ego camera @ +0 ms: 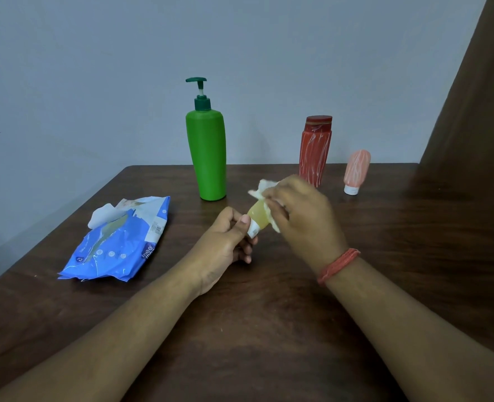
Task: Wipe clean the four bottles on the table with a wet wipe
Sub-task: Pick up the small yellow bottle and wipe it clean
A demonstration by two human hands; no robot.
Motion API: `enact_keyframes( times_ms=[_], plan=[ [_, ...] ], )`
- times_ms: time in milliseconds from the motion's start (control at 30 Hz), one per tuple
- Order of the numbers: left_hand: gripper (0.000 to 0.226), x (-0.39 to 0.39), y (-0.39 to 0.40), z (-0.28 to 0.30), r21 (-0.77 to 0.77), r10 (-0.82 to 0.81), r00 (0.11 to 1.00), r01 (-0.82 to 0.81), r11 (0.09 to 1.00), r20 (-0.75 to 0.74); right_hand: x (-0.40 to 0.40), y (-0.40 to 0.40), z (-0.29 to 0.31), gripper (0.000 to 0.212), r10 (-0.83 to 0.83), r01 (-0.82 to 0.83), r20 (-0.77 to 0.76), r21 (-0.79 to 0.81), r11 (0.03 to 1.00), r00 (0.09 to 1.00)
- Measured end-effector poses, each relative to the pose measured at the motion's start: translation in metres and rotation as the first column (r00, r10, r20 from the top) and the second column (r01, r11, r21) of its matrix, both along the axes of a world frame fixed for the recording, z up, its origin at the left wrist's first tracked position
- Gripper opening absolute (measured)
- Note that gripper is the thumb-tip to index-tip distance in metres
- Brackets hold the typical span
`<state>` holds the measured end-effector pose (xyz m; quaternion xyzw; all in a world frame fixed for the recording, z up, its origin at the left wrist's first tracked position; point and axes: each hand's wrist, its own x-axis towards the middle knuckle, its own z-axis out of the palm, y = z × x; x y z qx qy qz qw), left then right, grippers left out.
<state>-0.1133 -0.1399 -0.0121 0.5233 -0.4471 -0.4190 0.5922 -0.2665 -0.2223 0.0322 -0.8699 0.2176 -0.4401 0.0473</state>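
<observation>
My left hand point(225, 242) grips a small yellow bottle point(258, 217) by its white cap, tilted up to the right above the table. My right hand point(301, 216) presses a crumpled white wet wipe point(264, 188) around the bottle's upper end, hiding that part. Behind them a tall green pump bottle point(208, 152) stands upright. A red bottle point(315, 150) with white streaks stands to the right of it. Furthest right, a small pink tube point(356, 171) with white streaks stands on its white cap.
A blue wet wipe pack point(121, 245) lies on the left of the dark wooden table point(269, 329), with a white wipe sticking out of its opening. A grey wall runs behind. A brown curtain point(472, 111) hangs at the right.
</observation>
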Motion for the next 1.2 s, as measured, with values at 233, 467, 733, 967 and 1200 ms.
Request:
enact_keyframes(
  times_ms=[233, 467, 733, 967, 1200],
  plan=[
    [0.024, 0.0, 0.001, 0.001, 0.005, -0.027, 1.0, 0.027, 1.0, 0.008, -0.009, -0.014, 0.002, 0.018, -0.096, 0.096, 0.059, 0.008, 0.995, 0.994],
    [0.021, 0.0, 0.004, 0.002, 0.003, -0.06, 0.998, 0.06, 0.998, 0.038, -0.012, -0.02, 0.001, 0.019, -0.141, 0.137, 0.111, 0.036, 0.99, 0.984],
    [0.02, 0.002, 0.005, 0.002, -0.007, -0.107, 0.994, 0.107, 0.994, 0.029, -0.012, -0.017, 0.003, 0.017, -0.083, 0.083, 0.091, -0.003, 0.997, 0.992],
    [0.021, 0.0, 0.005, 0.004, -0.006, -0.117, 0.993, 0.117, 0.993, -0.005, -0.01, -0.013, 0.003, 0.014, -0.037, 0.038, 0.091, -0.02, 0.999, 0.995],
    [0.019, -0.001, 0.007, 0.006, -0.011, -0.093, 0.994, 0.092, 0.996, -0.051, -0.008, -0.006, 0.001, 0.014, 0.048, -0.047, 0.035, -0.031, 0.998, 0.998]
  ],
)
